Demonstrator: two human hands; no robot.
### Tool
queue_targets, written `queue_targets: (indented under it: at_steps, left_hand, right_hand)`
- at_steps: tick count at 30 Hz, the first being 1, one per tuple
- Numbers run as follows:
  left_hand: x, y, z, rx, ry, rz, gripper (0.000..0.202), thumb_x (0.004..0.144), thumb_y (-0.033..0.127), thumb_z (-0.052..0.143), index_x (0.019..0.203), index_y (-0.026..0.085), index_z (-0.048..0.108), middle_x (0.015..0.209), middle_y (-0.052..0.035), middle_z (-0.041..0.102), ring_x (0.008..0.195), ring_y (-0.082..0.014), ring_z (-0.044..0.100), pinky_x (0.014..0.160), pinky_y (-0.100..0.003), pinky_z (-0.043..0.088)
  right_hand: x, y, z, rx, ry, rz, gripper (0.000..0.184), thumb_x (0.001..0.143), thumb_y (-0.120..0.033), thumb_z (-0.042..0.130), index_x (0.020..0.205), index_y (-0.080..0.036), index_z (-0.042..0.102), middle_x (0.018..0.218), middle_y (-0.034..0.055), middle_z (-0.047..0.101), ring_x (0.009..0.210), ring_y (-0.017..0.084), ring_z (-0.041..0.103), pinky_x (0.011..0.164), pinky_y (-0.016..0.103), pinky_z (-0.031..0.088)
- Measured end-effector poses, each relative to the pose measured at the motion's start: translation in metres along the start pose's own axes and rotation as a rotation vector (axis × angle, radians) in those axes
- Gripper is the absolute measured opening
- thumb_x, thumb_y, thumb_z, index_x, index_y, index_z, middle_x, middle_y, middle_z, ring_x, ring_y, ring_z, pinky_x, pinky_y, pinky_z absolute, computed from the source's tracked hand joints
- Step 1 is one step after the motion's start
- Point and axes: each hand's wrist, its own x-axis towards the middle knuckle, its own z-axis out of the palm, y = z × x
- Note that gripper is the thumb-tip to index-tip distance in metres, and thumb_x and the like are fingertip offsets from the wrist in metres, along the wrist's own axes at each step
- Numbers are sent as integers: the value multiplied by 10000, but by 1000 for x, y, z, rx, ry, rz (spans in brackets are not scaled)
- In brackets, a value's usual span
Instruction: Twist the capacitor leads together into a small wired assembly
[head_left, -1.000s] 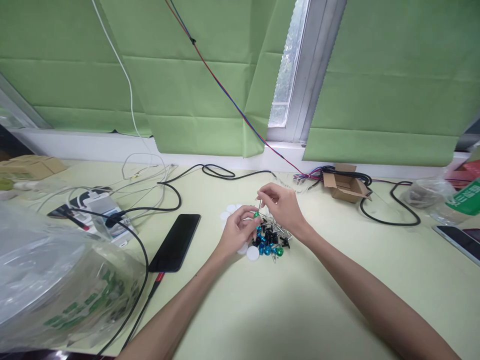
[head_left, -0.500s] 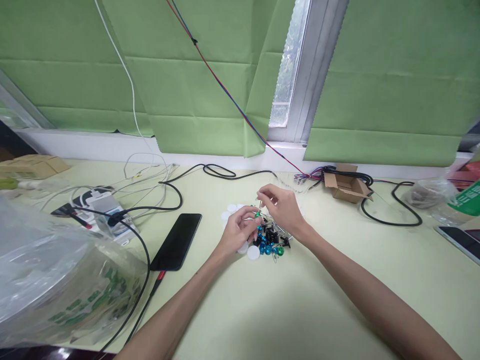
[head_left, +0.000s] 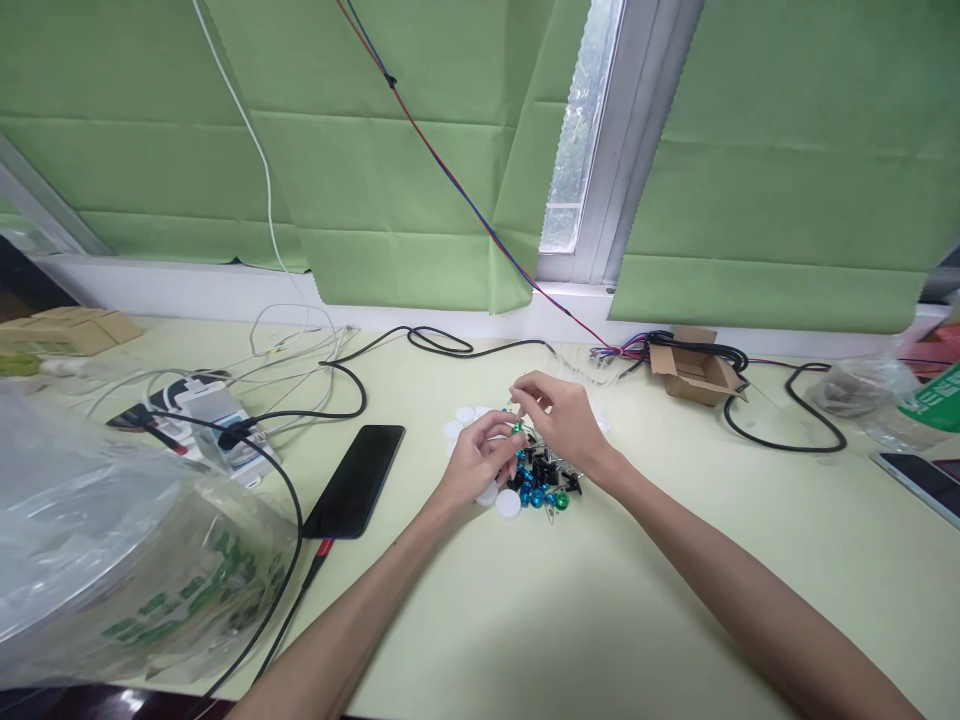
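Between the fingertips of my left hand is a small shiny green metallic piece. My right hand is closed in a pinch just above it, on a thin metal rod that reaches down to the green piece. The rod is small and partly hidden by the fingers. Under and beside both hands lies a pile of small parts: blue metallic caps, a loose green cap, black pieces and thin metal pins. White discs lie around the pile, some behind my left hand.
A black phone lies left of my left hand. Further left are a large clear plastic bag and a power strip with tangled cables. Toward the back right stands an open cardboard box; another phone lies at the right edge.
My right fingertips have come down slightly closer to the green piece, and less of the rod shows. My left hand stays nearly in place.
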Motion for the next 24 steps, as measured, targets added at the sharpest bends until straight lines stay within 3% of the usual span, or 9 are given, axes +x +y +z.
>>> queue_targets:
  at_steps: [12,24]
  left_hand:
    - [-1,2,2,-33,-8,-39,356,767,412,714,1008,218,539,744,31,556,456,-80,531,384,-204,360]
    - [-1,4,-1,-204,12,-89,320,780,366,710,1034,194,623,780,-24,617,497,-79,512,441,-219,357]
  right_hand:
    - [-1,-2,2,2,-38,-4,169,927,-234,481,821,-194,607,808,23,681,661,129,599,638,242,474]
    - [-1,-5,-2,25,-71,10,152,919,-220,488,835,-190,611,786,11,672,647,120,584,591,229,453]
